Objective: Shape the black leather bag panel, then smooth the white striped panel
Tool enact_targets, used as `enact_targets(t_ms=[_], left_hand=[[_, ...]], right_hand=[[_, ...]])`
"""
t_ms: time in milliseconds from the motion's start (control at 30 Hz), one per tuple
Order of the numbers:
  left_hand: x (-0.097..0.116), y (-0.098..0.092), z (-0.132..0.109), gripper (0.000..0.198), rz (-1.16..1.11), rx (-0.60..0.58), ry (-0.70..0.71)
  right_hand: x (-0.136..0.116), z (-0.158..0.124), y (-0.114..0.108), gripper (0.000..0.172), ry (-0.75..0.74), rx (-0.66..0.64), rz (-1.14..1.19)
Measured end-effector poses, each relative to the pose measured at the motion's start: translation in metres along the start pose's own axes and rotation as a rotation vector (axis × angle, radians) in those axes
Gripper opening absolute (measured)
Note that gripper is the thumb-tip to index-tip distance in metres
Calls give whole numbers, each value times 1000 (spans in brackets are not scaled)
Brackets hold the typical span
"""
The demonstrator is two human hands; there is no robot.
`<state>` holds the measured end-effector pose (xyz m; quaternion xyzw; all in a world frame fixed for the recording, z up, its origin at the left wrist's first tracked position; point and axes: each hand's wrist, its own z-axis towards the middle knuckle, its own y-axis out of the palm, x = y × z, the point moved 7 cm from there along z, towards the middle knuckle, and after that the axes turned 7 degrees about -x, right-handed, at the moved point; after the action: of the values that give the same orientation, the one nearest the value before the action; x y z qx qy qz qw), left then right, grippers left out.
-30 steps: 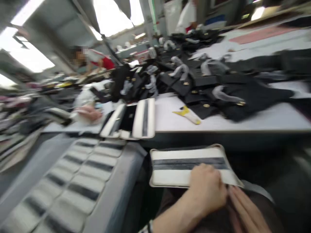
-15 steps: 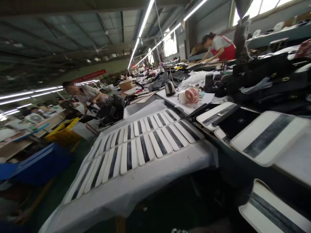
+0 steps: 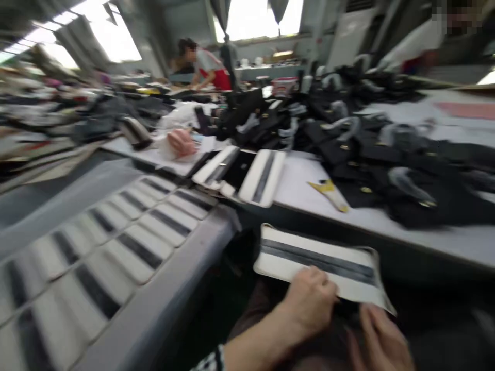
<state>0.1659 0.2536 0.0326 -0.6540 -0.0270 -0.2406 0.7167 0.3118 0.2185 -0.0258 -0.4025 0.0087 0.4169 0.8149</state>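
Observation:
A white panel with a dark lengthwise stripe (image 3: 282,260) is tilted above my lap. My left hand (image 3: 311,299) has its fingers curled over the near edge of this panel, gripping it. My right hand (image 3: 382,337) is at the panel's lower right corner, blurred, and its hold cannot be made out. Rows of similar striped panels (image 3: 131,247) lie flat on the covered table at the left. Another striped piece (image 3: 266,178) with a black middle section lies on the bench in front.
A yellow-handled tool (image 3: 330,195) lies on the white bench (image 3: 296,178). Black bags (image 3: 386,159) are heaped at the right. A pink fan (image 3: 181,143) and a metal kettle (image 3: 135,133) stand further back. Two people (image 3: 211,69) (image 3: 413,49) are beyond the bench.
The view has swung to the right. Both my hands have come into view at the striped panel, which earlier showed only in part at the lower right.

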Motion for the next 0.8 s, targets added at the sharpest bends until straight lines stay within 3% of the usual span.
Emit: enact_targets(t_ms=[67,133,367,667,800], left_hand=[[0,8,8,13,-82,-24,60],[-6,17,14,12,-138,-61,31],[-6,25,12,14,-159,-106,-33],[-9,29,13,13,-174,-78,-10],[-11,21,10,8,-191,-46,20]], right_hand=[[2,-12,-9,62,79,-149,-247],[1,-14,-8,63,161,-210,-343],[-10,-6,4,58,272,-165,-250],[-23,3,19,57,206,-94,-222],[-29,7,23,56,192,-91,-217]])
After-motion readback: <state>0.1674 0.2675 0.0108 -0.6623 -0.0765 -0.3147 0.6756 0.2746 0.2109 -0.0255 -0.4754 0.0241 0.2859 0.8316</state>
